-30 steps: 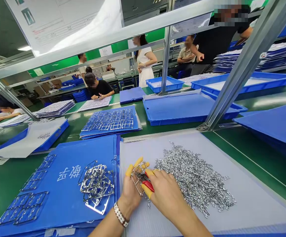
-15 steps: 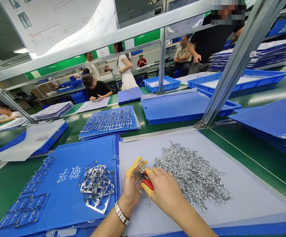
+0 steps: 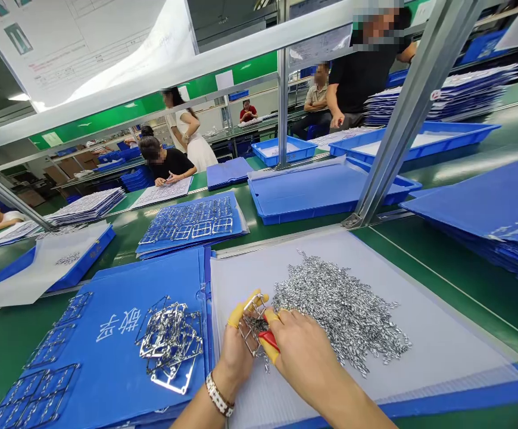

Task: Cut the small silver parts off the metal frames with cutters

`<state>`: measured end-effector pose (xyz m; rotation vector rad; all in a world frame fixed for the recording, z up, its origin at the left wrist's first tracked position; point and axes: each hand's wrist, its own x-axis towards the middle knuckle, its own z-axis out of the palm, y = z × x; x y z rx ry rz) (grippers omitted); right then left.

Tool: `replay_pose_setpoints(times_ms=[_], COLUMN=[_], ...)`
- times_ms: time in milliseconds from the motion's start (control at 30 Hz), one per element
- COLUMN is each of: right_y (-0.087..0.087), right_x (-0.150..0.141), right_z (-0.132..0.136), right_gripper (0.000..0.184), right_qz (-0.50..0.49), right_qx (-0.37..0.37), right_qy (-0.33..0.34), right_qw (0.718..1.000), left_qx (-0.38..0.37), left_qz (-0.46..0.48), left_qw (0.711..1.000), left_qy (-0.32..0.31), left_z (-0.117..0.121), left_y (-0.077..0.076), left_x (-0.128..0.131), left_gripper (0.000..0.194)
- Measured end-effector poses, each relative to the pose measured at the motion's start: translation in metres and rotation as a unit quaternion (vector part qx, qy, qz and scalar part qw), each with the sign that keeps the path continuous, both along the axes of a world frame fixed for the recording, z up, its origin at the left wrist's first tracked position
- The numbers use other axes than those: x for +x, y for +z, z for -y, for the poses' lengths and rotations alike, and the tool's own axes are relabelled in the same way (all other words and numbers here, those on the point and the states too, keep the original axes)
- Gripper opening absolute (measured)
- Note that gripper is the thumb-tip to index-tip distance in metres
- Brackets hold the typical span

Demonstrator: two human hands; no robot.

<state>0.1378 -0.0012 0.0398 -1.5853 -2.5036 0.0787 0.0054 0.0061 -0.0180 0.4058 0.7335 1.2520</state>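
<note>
**Left hand:** The left hand [image 3: 234, 351] is curled and closed around a small metal frame [image 3: 250, 325], gripping it between the thumb and fingers. Yellow finger cots [image 3: 236, 314] cover the thumb and a fingertip.

**Right hand:** The right hand [image 3: 303, 357] is closed around red-handled pliers [image 3: 268, 341]. Its fingers are bent over the handles, and the pliers' tips are hidden among the hands. Yellow cots also show on this hand.

**Contact point:** The metal frame is held just above the grey plastic sheet [image 3: 424, 351], directly beside the pliers. A dark cluster of small parts sits inside it. Whether the pliers' tips are touching the frame cannot be confirmed.

**Work surface:** A large heap of small metal pieces [image 3: 337, 316] lies loose on the grey sheet, just beside the right hand. To the left, a blue folder [image 3: 78, 336] carries a tangled pile of metal frames [image 3: 169, 345], with flatter frames [image 3: 51, 387] nearer its lower edge.

**Progress:** The loose heap covers much of the sheet, and the pile on the folder is modest. The amount finished and the amount remaining cannot be counted from this view.

**Surroundings:** Stacked metal frames [image 3: 187, 223] rest on a blue sheet farther along the green bench [image 3: 437, 262]. Blue trays [image 3: 317, 193] stand beyond. A seated co-worker [image 3: 167, 161] is writing across the bench, and a standing person [image 3: 366, 65] is at the far right.
</note>
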Motion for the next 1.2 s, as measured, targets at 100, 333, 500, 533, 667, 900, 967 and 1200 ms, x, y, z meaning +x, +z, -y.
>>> replay_pose_setpoints(times_ms=[100, 333, 500, 533, 667, 900, 967, 1200], right_y=[0.003, -0.003, -0.009, -0.009, -0.008, -0.006, -0.006, -0.006], right_x=[0.009, 0.015, 0.010, 0.010, 0.011, 0.011, 0.009, 0.016], right_z=[-0.002, -0.017, -0.018, -0.018, -0.019, -0.019, -0.018, -0.012], right_gripper=[0.025, 0.025, 0.025, 0.023, 0.022, 0.021, 0.019, 0.025], right_qz=[-0.013, -0.014, -0.018, -0.015, -0.012, -0.015, -0.002, 0.002], right_qx=[-0.003, -0.006, -0.004, -0.005, -0.010, -0.016, -0.011, -0.002], right_qy=[-0.005, -0.040, -0.033, -0.032, -0.030, -0.029, -0.034, -0.038], right_qw=[1.000, 0.999, 0.999, 0.999, 0.999, 0.999, 0.999, 0.999], left_qx=[-0.023, -0.026, -0.038, -0.040, -0.037, -0.030, -0.021, -0.013], left_qz=[0.024, 0.075, 0.062, 0.056, 0.028, 0.005, 0.001, 0.029], left_qw=[0.999, 0.997, 0.997, 0.998, 0.999, 0.999, 1.000, 0.999], left_qy=[-0.010, -0.014, -0.009, -0.008, 0.003, 0.010, 0.007, -0.002], left_z=[0.002, 0.004, 0.003, 0.002, 0.001, 0.003, 0.003, 0.002], left_y=[0.004, 0.014, 0.008, 0.006, 0.001, 0.004, 0.005, 0.010], left_x=[-0.001, 0.000, 0.000, -0.001, -0.002, -0.001, 0.000, -0.002], left_gripper=[0.046, 0.042, 0.043, 0.044, 0.043, 0.041, 0.041, 0.045])
